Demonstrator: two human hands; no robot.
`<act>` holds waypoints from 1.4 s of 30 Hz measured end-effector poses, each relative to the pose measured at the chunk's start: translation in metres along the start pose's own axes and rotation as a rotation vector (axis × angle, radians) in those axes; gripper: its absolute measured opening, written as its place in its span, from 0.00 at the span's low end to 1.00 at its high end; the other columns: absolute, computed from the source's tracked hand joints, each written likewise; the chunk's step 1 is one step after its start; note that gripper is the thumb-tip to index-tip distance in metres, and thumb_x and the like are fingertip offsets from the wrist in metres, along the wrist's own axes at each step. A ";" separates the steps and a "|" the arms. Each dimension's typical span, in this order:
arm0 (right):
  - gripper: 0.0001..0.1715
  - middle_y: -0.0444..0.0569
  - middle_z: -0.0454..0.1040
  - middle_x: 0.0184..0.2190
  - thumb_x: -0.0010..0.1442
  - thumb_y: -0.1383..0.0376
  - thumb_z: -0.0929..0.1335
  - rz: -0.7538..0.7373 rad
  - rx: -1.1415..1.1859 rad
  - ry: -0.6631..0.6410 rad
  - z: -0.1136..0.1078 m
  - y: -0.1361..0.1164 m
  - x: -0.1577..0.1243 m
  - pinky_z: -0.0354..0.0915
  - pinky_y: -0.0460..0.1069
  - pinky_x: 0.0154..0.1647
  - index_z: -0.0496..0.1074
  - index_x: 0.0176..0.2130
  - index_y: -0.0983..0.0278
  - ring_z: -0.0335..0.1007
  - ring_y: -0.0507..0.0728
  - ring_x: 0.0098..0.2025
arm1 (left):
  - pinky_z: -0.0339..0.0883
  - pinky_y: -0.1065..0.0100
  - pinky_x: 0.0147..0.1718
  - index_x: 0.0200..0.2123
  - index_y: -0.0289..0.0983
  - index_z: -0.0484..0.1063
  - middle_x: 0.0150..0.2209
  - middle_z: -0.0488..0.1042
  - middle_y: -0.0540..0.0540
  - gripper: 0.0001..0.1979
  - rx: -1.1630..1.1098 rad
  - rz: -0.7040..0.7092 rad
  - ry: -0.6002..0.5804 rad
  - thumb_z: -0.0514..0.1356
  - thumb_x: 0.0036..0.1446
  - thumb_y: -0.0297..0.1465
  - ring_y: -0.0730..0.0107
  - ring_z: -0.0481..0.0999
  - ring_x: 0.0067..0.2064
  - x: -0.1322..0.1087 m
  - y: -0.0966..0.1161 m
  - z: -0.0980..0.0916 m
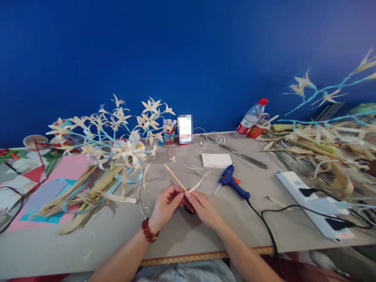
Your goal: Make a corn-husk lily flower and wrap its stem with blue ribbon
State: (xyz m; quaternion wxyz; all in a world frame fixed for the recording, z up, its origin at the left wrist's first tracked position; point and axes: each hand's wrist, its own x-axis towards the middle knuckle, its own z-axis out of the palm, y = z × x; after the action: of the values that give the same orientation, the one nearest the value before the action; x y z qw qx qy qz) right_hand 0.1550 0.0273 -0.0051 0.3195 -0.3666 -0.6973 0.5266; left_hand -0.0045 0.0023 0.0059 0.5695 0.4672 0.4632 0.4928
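Observation:
In front of me, my left hand (pixel 169 203) and my right hand (pixel 202 206) meet with fingers pinched together. A thin tan stick (pixel 174 176) rises to the upper left from between the fingertips. From the same spot a pale corn husk strip (pixel 201 181) slants to the upper right. The stick and strip meet at the pinch, where the fingers hide their lower ends. Under the hands, a dark-handled tool (pixel 189 210), perhaps scissors, shows only in part. A blue glue gun (pixel 230 181) lies to the right of my right hand.
White husk flowers (pixel 120 117) on blue stems stand at the left, above dried husks (pixel 100 184) and coloured paper (pixel 72 166). A white card (pixel 216 160), wires (pixel 245 156), a bottle (pixel 249 119) and a phone (pixel 185 129) are farther back. A power strip (pixel 305 203) with cords lies right.

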 end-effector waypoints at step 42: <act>0.28 0.33 0.48 0.11 0.56 0.43 0.64 0.294 0.834 -0.261 0.009 -0.007 -0.007 0.35 0.42 0.13 0.59 0.21 0.62 0.35 0.45 0.13 | 0.62 0.71 0.34 0.29 0.36 0.72 0.30 0.70 0.49 0.07 -0.179 0.056 -0.089 0.64 0.53 0.33 0.72 0.68 0.32 -0.002 -0.007 -0.006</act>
State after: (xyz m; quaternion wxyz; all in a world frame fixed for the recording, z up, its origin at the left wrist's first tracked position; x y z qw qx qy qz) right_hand 0.1498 0.0157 -0.0014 0.2711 -0.2324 -0.4008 0.8437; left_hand -0.0098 -0.0001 -0.0019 0.6149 0.4487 0.3784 0.5267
